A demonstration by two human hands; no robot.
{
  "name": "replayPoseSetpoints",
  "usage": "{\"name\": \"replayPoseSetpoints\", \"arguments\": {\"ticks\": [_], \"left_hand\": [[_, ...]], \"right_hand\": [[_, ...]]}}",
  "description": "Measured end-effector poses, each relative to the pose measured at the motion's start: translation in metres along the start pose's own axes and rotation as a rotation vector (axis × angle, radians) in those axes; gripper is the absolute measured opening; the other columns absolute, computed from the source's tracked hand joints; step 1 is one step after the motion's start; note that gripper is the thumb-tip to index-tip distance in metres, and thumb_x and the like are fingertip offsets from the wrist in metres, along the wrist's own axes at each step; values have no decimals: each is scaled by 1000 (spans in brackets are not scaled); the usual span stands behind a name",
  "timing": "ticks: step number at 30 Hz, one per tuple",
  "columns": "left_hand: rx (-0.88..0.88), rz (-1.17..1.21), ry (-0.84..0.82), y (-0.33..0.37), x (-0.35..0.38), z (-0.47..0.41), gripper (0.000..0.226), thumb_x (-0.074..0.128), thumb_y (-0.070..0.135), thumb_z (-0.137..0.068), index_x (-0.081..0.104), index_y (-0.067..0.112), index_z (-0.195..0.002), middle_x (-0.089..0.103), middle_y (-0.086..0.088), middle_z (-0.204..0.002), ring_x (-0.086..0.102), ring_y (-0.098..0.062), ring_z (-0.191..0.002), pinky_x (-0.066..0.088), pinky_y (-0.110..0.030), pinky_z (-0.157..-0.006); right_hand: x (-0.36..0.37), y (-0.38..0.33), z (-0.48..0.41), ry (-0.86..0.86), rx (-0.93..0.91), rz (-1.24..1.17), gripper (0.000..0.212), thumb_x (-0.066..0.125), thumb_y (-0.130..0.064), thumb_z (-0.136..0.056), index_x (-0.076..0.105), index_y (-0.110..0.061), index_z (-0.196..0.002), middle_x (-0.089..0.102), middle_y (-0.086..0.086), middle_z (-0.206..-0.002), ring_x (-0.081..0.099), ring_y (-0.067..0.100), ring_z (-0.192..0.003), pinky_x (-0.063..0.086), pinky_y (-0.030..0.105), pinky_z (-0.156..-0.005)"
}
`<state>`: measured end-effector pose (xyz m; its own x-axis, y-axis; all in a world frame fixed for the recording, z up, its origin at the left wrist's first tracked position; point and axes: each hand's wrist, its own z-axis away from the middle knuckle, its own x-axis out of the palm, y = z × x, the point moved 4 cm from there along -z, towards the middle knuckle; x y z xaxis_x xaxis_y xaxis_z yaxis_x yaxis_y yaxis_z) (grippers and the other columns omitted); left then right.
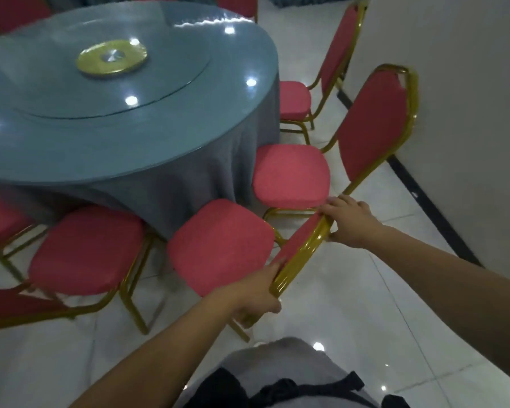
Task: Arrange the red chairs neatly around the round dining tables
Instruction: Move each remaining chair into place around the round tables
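My left hand (252, 295) and right hand (351, 222) both clasp the gold top rail of the red chair (221, 245) in front of me. Its seat stands just beside the round table (174, 136), between the left neighbour chair (86, 248) and the right neighbour chair (290, 175)

Fingertips of my left hand (255, 295) vanish behind the chair back (302, 248) — the table (71, 136) runs off the frame's left edge.

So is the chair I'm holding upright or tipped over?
Upright. The chair has its seat up; left hand and right hand grip its top rail. Whether all legs touch the floor, cannot tell.
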<state>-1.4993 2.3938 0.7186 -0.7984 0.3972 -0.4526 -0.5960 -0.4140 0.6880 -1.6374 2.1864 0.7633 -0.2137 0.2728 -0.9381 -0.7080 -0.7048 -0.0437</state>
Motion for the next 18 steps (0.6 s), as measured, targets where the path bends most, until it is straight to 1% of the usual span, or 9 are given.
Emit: {"name": "replayPoseSetpoints", "arguments": {"ticks": [2,3,5,6,7,9,12,16,18], "left_hand": [[-73,-9,-13,-23,-11,24,96,72,17,-69,19,60,-137,53,14,-88,58,-4,-74,50,-19,-61],[-126,-17,-14,-35,-17,40,94,70,15,-71,20,61,-135,52,16,-85,58,-3,-69,46,-14,-55],[-228,-17,47,-57,-27,74,86,67,14,-75,29,55,-140,53,21,-91,57,-1,-77,42,-10,-59],[-269,5,123,-66,-29,90,75,66,16,-76,39,51,-136,54,24,-94,57,-1,-85,41,-9,-64],[-306,33,222,-75,-30,105,61,64,17,-78,48,48,-127,55,25,-95,59,-3,-92,41,-10,-67],[-401,65,442,-89,-24,129,43,63,13,-84,59,39,-118,62,15,-97,62,-14,-100,44,-19,-76],[-565,86,743,-96,0,146,46,57,1,-85,65,29,-120,68,2,-101,63,-19,-99,50,-30,-85],[-640,16,803,-91,28,145,50,51,-6,-78,69,27,-112,67,1,-102,62,-20,-96,50,-32,-81],[-634,7,816,-92,36,145,50,52,-7,-78,69,29,-107,64,5,-97,60,-17,-92,50,-31,-79]], "right_hand": [[-3,-14,-15,11,-106,45,36,72,-29,-77,60,-35,-111,57,-6,-119,48,24,-123,32,46,-99],[-2,-25,-18,23,-164,46,23,69,-27,-77,63,-34,-99,61,-8,-105,55,22,-111,33,42,-93],[3,-49,-21,44,-279,26,11,65,-24,-77,63,-29,-86,61,-10,-90,60,20,-96,37,34,-81],[7,-62,-20,55,-328,6,9,65,-22,-76,64,-27,-84,61,-8,-86,61,22,-91,38,31,-74],[11,-74,-18,61,-367,-30,9,65,-20,-75,66,-24,-83,63,-5,-86,62,23,-88,41,30,-68],[19,-95,-11,46,-391,-121,10,63,-16,-75,68,-19,-83,64,3,-88,62,26,-87,47,30,-65],[29,-105,5,42,-389,-131,10,61,-17,-80,68,-18,-87,60,4,-90,59,27,-89,39,29,-63],[51,-82,36,0,-454,-139,13,60,-31,-85,65,-24,-95,50,-5,-89,53,22,-98,39,32,-68],[62,-75,51,15,-468,-121,19,57,-37,-89,60,-27,-106,53,-7,-99,49,21,-103,45,34,-75]]}}
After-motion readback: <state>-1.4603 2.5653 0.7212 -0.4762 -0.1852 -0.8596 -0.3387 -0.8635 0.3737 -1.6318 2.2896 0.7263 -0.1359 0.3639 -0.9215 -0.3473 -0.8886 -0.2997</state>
